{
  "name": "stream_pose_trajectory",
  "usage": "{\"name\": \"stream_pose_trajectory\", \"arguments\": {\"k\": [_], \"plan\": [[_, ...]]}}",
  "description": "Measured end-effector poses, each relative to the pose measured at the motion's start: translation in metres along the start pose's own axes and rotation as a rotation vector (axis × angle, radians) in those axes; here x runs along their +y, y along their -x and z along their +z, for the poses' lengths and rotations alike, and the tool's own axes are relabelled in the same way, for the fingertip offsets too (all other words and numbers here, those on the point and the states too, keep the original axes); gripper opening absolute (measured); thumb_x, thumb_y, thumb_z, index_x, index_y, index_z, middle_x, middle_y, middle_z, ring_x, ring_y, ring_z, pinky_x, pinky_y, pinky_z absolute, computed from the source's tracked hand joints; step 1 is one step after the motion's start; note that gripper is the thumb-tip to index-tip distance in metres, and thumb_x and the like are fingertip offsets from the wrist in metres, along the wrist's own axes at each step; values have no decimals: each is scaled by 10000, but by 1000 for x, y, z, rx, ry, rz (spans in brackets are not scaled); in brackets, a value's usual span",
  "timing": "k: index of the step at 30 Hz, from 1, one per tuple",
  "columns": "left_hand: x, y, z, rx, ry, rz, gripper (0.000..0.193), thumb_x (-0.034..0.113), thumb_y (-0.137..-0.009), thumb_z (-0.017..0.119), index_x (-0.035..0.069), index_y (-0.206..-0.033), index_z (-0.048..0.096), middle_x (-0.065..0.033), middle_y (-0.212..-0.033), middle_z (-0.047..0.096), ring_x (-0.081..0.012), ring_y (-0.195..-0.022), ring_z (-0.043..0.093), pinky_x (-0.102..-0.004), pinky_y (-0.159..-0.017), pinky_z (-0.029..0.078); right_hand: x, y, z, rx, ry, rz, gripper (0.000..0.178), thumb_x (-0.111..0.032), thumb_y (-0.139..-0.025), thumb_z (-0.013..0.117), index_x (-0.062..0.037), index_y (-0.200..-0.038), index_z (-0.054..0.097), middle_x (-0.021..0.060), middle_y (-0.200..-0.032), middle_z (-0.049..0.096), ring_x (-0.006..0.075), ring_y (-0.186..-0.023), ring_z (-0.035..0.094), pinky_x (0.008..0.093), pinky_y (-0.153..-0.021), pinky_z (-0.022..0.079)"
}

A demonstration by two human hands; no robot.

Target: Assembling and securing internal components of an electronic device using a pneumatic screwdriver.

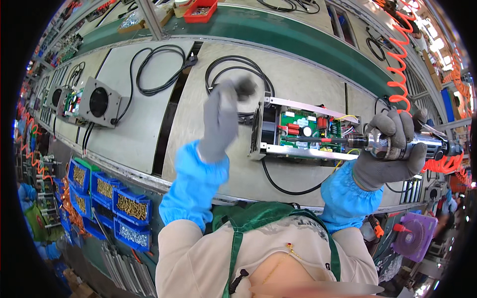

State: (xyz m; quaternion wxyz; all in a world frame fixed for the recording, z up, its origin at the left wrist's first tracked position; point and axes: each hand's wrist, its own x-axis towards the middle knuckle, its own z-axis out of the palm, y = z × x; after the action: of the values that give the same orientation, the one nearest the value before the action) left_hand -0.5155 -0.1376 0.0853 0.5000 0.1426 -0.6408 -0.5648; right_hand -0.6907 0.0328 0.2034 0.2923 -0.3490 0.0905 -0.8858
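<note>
In my gloved right hand point(390, 144) is a silver pneumatic screwdriver point(381, 143), with the fingers wrapped round its body. Its long dark bit point(323, 140) points left over an open electronic unit point(298, 153). Inside the unit's metal frame lies a green circuit board point(293, 119) with red and white parts. My gloved left hand point(219, 116) is raised left of the unit, over a coiled black cable point(223, 60). Motion smears its fingers, and a dark blur shows beside them; whether they hold anything cannot be made out.
An orange coiled hose point(397, 74) hangs at the right. Another unit with a fan point(99, 102) stands on the bench at the left. Blue bins point(133, 218) of screws sit below the bench's front edge. A red tray point(200, 12) stands beyond the green strip point(248, 30).
</note>
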Motion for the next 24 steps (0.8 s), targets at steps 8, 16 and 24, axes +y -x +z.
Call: {"name": "stream_pose_trajectory", "arguments": {"k": [8,16,24], "plan": [[-83,-61,23,-811,426,-555,1002,805,-823,222,-26,-1317,484,-79,-1052,627,-164,-982,579,-294,-918,432,15,-16,-10,25,131,-50,458,-122,-774,640,16,-1186,497,-34,-716,403,74,-600,436,308,-712,403],[-86,-70,35,-976,299,-423,844,665,-922,167,-8,-1347,448,-81,-947,604,-165,-902,560,-296,-827,443,44,-30,-27,-30,361,-52,486,-167,-843,573,-15,-1285,439,-21,-655,356,94,-542,420,346,-712,428],[-91,-69,44,-929,263,-455,636,484,-985,236,-20,-1165,579,-99,-974,632,-164,-883,567,-309,-831,437,57,-36,-32,-116,532,14,500,-174,-814,577,-41,-1275,438,-15,-652,366,106,-533,415,326,-639,390]]}}
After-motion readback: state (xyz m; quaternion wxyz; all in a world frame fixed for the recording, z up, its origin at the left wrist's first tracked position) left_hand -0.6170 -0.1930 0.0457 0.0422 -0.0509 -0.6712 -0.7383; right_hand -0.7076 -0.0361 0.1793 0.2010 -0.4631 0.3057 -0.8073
